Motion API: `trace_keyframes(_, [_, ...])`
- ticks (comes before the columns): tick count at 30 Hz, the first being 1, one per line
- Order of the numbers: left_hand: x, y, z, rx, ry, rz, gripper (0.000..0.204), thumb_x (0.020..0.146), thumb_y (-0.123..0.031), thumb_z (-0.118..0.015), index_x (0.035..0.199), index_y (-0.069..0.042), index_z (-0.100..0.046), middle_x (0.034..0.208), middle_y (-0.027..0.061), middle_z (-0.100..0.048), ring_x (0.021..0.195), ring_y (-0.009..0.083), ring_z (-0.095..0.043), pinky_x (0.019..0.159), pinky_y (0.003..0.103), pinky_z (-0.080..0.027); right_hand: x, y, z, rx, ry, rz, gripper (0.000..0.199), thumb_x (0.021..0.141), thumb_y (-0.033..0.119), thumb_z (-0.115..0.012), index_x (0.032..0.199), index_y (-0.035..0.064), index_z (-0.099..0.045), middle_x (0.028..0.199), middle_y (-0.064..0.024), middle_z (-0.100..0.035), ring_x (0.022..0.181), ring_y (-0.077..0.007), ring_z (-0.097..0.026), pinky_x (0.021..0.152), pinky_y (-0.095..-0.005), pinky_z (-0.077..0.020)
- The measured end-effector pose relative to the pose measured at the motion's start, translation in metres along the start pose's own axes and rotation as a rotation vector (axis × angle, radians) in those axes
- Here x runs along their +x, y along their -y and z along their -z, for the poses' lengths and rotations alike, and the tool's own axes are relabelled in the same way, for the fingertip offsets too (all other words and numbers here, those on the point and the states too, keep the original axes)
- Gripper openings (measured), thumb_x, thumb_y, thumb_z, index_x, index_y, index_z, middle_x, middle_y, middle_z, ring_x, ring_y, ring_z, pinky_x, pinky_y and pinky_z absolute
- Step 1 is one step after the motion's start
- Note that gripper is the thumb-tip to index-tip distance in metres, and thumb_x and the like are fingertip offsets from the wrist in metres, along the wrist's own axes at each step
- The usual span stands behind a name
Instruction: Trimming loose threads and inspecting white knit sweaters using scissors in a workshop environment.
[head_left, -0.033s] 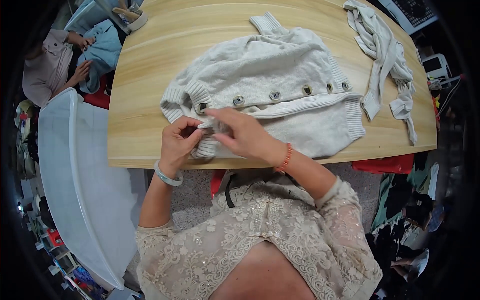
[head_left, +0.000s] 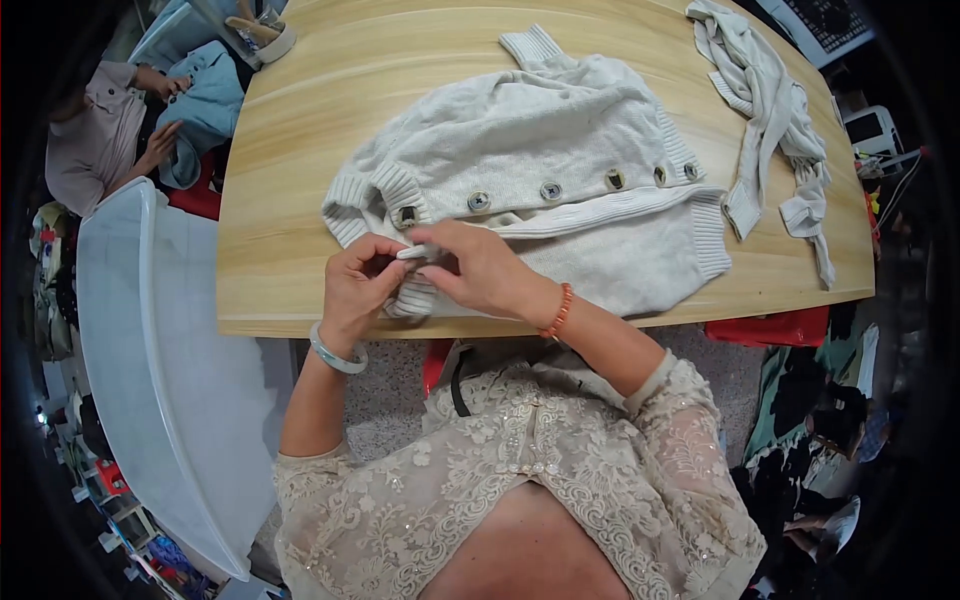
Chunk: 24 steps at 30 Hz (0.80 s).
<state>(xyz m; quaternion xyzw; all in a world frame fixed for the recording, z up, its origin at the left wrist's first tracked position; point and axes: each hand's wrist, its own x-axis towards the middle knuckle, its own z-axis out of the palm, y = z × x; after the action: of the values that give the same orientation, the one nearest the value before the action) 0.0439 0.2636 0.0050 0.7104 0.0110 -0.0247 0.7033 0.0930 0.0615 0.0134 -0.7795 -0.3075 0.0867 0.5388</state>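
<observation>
A soft ribbed-knit wool cardigan (head_left: pixel 560 170) with glossy buttons (head_left: pixel 479 201) lies on a smooth matt wooden table (head_left: pixel 300 180).

A second pale knitted garment (head_left: pixel 768 110) lies crumpled and stretched out along the far right part of the light wooden surface (head_left: pixel 290 200), well apart from the near edge. At the far left corner of the surface sits a small round container (head_left: pixel 268 38) with something tan inside it. Beyond that corner, another person in a pinkish top (head_left: pixel 92 145) handles a light blue cloth (head_left: pixel 208 105). A large translucent white plastic bin (head_left: pixel 150 370) stands on the floor to the left of the surface. Something red (head_left: pixel 768 328) shows under the right near edge, and dark clutter (head_left: pixel 820 430) lies on the floor at the right
</observation>
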Motion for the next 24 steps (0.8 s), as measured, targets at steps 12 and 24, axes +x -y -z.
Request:
trace_keyframes(12, [0.006,0.009,0.017,-0.002,0.131,0.095,0.010,0.091,0.001,-0.062,0.100,0.002,-0.066,0.088,0.0012,-0.065,0.073,0.0056,-0.058,0.065,0.019,-0.047,-0.001,-0.015,-0.015,-0.018,-0.065,-0.123,0.018,0.082,0.014,-0.066,0.094,0.0013,-0.066,0.073,-0.0117,-0.064,0.062,-0.0162,-0.060,0.060,-0.0311,-0.0486])
trace_keyframes(24, [0.044,0.001,0.000,0.674,0.005,-0.282,0.023,0.082,0.000,-0.068,0.104,0.000,-0.065,0.089,0.0116,-0.062,0.069,0.0193,-0.062,0.064,0.029,-0.050,-0.005,-0.028,-0.027,-0.113,-0.137,0.161,0.016,0.077,0.013,-0.066,0.090,0.0043,-0.063,0.083,-0.0146,-0.060,0.077,-0.0330,-0.062,0.067,-0.0397,-0.0507])
